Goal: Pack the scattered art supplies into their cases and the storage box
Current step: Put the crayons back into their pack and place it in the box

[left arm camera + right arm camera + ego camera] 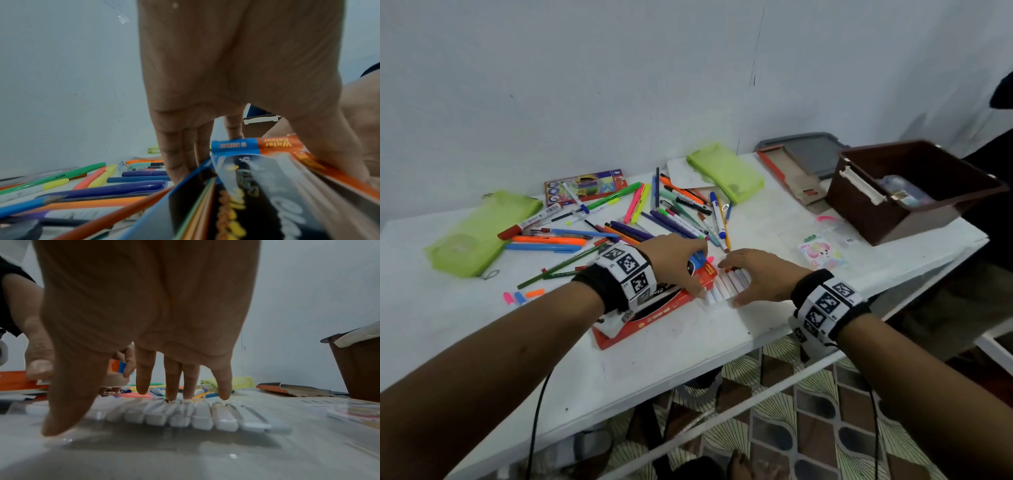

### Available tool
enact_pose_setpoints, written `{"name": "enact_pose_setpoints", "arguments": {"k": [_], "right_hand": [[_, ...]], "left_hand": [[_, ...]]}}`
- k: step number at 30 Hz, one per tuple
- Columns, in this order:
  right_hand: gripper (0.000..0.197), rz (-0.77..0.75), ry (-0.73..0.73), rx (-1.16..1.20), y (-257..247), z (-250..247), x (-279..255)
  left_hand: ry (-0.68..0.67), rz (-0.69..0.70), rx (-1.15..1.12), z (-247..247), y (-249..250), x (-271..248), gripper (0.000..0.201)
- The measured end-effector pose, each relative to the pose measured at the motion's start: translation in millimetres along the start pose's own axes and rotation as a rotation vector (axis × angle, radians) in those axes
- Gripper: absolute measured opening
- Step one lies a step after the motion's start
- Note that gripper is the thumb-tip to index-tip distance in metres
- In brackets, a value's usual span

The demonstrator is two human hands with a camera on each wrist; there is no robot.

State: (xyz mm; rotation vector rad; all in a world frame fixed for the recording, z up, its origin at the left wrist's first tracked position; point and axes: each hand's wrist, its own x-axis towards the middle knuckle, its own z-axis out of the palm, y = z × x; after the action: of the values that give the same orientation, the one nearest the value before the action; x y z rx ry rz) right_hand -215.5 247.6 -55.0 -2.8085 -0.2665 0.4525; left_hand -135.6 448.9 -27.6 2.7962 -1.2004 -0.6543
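Your left hand (674, 257) grips an orange box (273, 144) reading "Water Colour". Your right hand (760, 274) rests flat, fingers straight, on a row of white tubes (197, 415).

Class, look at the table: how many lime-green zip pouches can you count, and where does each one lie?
2. One lime-green zip pouch lies at the table's far left edge; the other lime-green zip pouch lies near the wall, behind the scattered pens. None seems hidden.

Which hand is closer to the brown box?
The right hand. It rests on the row of white paint tubes, with the brown box farther off on its right. The left hand grips the orange watercolour box, farther away.
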Motion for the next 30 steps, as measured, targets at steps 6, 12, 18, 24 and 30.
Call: {"name": "enact_pose_setpoints", "arguments": {"k": [6, 12, 18, 24, 30], "right_hand": [[0.06, -0.054, 0.127, 0.21, -11, -7, -3], [0.036, -0.105, 0.17, 0.272, -19, 2, 1], [0.008, -0.173, 0.25, 0.297, -23, 7, 2], [0.008, -0.194, 0.301, 0.276, -20, 12, 1], [0.013, -0.153, 0.31, 0.278, -13, 18, 1]], "left_hand": [[0.153, 0.004, -0.095, 2, -3, -7, 0.071], [0.265, 0.017, -0.108, 13, -5, -10, 0.056], [0.254, 0.033, -0.154, 8, -5, -14, 0.056], [0.07, 0.035, 0.014, -3, 0, -7, 0.074], [-0.007, -0.109, 0.107, -12, 7, 5, 0.095]]}}
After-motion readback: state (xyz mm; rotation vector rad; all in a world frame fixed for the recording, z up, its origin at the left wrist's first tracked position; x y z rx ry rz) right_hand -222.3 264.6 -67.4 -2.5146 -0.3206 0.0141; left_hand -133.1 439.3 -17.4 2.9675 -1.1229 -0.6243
